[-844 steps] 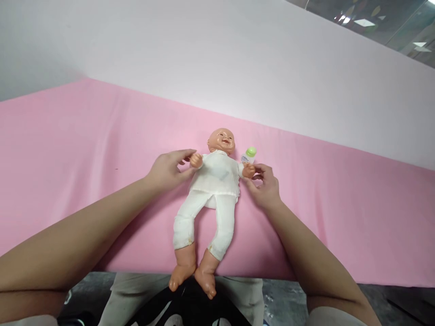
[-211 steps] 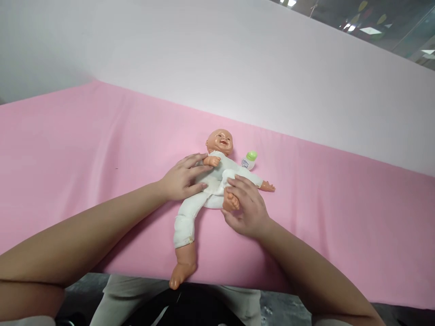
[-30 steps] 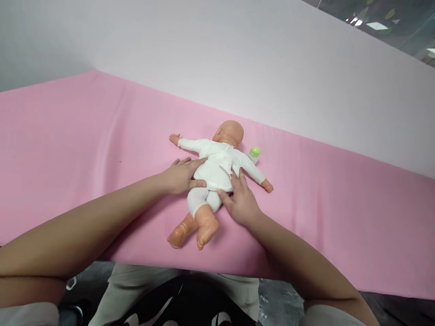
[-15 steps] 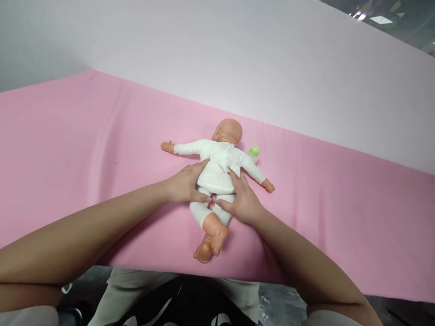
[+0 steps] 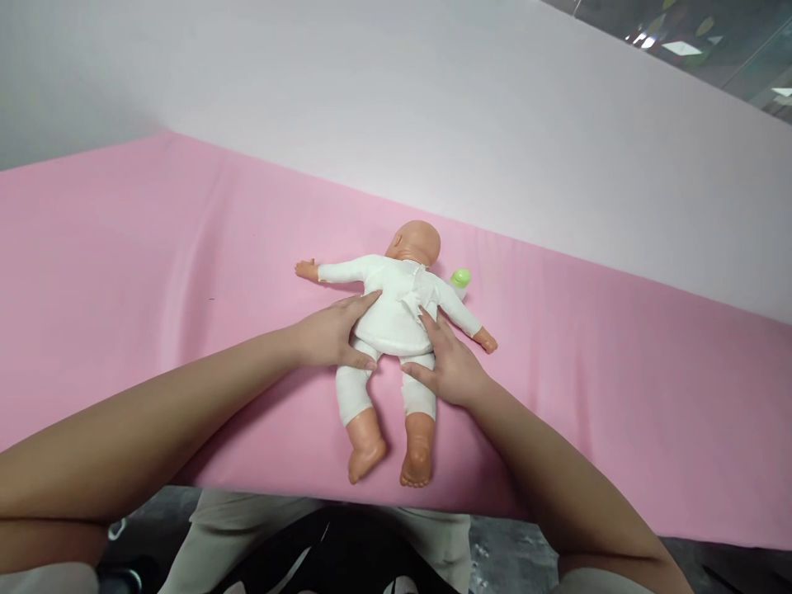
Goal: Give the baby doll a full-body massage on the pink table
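White-clad doll [image 5: 391, 318] face down, left hand [image 5: 325, 337] and right hand [image 5: 450, 369] cupping its waist, grip seemingly loose, fingers spread.

One doll [image 5: 396, 318], one green-capped bottle [image 5: 460, 280], two hands, one pink cloth [image 5: 154, 247].

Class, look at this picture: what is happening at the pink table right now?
A person has both bare hands on a plastic baby doll in white cotton clothes, which lies face down on the pink cloth-covered table with arms spread and bare feet toward the near edge. The left hand rests on the doll's left side at the waist; the right hand rests on its right hip. A small white bottle with a green cap lies beside the doll's head.
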Tool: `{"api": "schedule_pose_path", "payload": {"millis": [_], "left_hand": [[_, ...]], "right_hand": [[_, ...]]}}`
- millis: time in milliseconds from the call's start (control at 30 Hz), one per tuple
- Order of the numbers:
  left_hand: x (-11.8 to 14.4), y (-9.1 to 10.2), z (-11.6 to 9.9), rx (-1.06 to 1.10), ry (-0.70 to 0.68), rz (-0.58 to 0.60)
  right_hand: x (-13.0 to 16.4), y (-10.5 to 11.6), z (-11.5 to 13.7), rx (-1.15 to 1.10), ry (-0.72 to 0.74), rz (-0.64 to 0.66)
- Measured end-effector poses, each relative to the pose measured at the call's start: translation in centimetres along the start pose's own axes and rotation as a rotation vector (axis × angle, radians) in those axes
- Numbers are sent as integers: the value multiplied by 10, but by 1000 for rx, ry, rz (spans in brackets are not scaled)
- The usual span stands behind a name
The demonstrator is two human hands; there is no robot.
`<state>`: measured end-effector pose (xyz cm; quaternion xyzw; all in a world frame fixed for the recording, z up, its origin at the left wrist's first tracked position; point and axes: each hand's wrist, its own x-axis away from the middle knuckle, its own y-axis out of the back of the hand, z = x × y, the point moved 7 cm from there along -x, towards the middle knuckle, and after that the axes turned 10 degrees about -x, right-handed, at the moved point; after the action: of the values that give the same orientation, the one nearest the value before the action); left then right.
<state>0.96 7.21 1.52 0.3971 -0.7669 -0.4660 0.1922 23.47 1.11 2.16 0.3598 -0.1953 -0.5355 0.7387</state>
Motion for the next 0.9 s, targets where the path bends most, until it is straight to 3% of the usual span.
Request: {"api": "schedule_pose_path", "payload": {"millis": [67, 133, 267, 367, 433, 500, 633, 700, 767, 833, 900], "left_hand": [[4, 3, -3, -163, 41, -40], [8, 11, -11, -286, 28, -160], [14, 17, -41, -363, -231, -426], [9, 6, -58, -387, -388, -388], [0, 0, -56, -389, -337, -327], [-9, 1, -44, -354, -203, -291], [-18, 9, -10, -217, 93, -285], [-15, 15, -5, -227, 146, -330], [-8, 22, -13, -293, 86, -420], [2, 25, -30, -345, -61, -501], [11, 22, -50, -374, -235, -500]], "right_hand": [[3, 4, 4, 67, 8, -108], [5, 10, 8, 127, 44, -243], [9, 16, 17, 145, 211, -458], [12, 12, 30, 140, 405, -529], [14, 9, 39, 159, 507, -556], [16, 6, 47, 180, 567, -570], [17, 4, 50, 202, 582, -552], [16, 5, 49, 211, 572, -542], [15, 6, 48, 225, 569, -526], [14, 7, 48, 234, 570, -496], [12, 6, 48, 233, 568, -456]]}}
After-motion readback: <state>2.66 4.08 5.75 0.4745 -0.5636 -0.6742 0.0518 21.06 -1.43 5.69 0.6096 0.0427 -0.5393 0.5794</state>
